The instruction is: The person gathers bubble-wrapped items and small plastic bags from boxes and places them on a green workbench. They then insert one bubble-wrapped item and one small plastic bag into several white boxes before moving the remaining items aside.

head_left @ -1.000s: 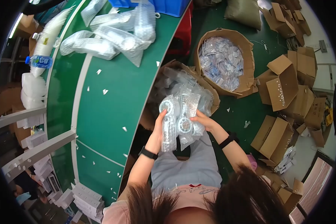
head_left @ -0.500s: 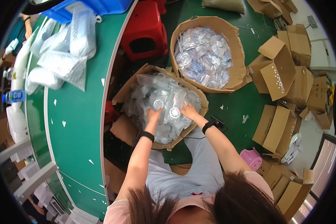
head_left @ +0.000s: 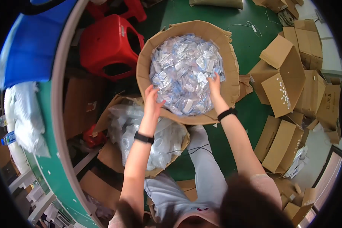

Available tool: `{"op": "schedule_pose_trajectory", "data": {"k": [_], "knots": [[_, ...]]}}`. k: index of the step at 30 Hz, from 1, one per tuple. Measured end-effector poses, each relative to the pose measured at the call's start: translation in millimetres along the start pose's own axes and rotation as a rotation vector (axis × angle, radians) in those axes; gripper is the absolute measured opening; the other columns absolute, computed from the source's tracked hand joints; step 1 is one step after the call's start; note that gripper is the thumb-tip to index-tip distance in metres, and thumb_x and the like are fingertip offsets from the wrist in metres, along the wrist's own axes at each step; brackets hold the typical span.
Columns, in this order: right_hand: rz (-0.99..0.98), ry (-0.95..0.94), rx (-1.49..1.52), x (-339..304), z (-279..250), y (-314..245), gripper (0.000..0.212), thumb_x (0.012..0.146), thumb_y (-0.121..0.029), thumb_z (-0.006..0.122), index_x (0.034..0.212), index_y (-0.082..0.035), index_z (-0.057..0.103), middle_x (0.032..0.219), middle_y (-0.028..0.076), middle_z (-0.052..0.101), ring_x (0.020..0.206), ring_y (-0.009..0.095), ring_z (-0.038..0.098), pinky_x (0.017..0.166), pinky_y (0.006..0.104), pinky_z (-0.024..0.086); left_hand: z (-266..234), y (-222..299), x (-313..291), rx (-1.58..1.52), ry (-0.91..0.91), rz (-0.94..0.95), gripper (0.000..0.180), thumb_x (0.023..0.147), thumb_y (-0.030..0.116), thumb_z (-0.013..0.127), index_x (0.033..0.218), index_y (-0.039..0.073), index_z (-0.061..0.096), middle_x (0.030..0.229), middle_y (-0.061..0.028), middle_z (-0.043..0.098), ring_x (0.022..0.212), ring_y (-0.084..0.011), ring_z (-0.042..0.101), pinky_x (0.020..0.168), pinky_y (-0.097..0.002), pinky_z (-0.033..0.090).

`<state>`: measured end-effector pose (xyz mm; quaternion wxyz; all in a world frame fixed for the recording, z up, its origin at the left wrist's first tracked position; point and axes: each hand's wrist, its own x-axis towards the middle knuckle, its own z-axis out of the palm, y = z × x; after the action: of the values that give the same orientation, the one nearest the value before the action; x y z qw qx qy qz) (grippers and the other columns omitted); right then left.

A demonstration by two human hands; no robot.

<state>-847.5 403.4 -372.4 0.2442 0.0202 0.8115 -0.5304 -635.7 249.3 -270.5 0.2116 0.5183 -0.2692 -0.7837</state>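
Both my hands are over a wide, roughly round cardboard bin [head_left: 231, 81] filled with small clear plastic packets [head_left: 186, 76], whitish and bluish inside. My left hand [head_left: 152, 102] is at the bin's near left rim, fingers apart and nothing in them. At the right side of the heap is my right hand [head_left: 214, 86], its fingers spread at the edge of the packets; whether they touch them I cannot tell. Below my left forearm stands a second cardboard box [head_left: 150, 173] holding clear plastic bags [head_left: 161, 142], partly hidden by that arm.
A red plastic stool [head_left: 108, 45] stands left of the bin. Further left runs a green table [head_left: 45, 98] with a blue crate [head_left: 34, 45] and a bubble-wrap bag [head_left: 28, 117]. Several opened cardboard boxes [head_left: 281, 79] crowd the right side. A thin cable [head_left: 193, 149] crosses my leg.
Both hands have left the plastic bags in the nearer box and moved up to the bin of packets. My view has shifted left, with the bin now nearer.
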Motion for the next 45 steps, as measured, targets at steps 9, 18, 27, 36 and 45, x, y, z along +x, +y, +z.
{"op": "schedule_pose_trajectory", "data": {"k": [9,18,27,36,45], "knots": [[-0.140,0.096,-0.474,214,19,32,0.074,0.070,-0.036,0.063,0.131,-0.012,0.030,0.130,0.023,0.032,0.119,0.035,0.033,0.097,0.0392,0.028,-12,-109,224,0.402,0.484,0.269,0.065,0.072,0.029,0.062,0.128,0.013,0.034,0.129,-0.0145,0.033,0.117,-0.0333,0.034,0.096,-0.0415,0.028],[-0.206,-0.102,-0.644,279,32,77,0.077,0.072,-0.043,0.063,0.133,-0.014,0.027,0.133,0.019,0.030,0.122,0.032,0.031,0.098,0.0372,0.027,4,-110,276,0.846,0.441,0.263,0.072,0.073,0.035,0.064,0.129,0.005,0.031,0.127,-0.0143,0.039,0.113,-0.0288,0.041,0.094,-0.0354,0.031],[0.033,-0.452,0.015,270,37,63,0.071,0.075,-0.029,0.063,0.133,-0.011,0.027,0.130,0.011,0.033,0.118,0.022,0.035,0.095,0.0316,0.030,3,-98,289,0.319,-0.053,0.022,0.073,0.072,0.033,0.066,0.130,0.005,0.032,0.125,-0.0090,0.043,0.112,-0.0223,0.043,0.093,-0.0318,0.032],[0.118,-0.560,0.236,176,97,59,0.070,0.074,-0.027,0.059,0.132,-0.012,0.024,0.124,0.010,0.039,0.107,0.022,0.044,0.084,0.0318,0.039,54,-111,283,0.390,-0.286,-0.118,0.064,0.074,0.030,0.064,0.124,-0.002,0.040,0.120,-0.0105,0.048,0.111,-0.0210,0.044,0.093,-0.0306,0.032],[0.320,-0.543,0.451,143,114,32,0.070,0.075,-0.028,0.057,0.134,-0.016,0.022,0.124,0.009,0.039,0.104,0.021,0.047,0.074,0.0323,0.044,57,-104,276,0.197,-0.267,-0.164,0.058,0.076,0.026,0.060,0.122,-0.003,0.042,0.120,-0.0123,0.049,0.111,-0.0205,0.045,0.093,-0.0304,0.033]]}}
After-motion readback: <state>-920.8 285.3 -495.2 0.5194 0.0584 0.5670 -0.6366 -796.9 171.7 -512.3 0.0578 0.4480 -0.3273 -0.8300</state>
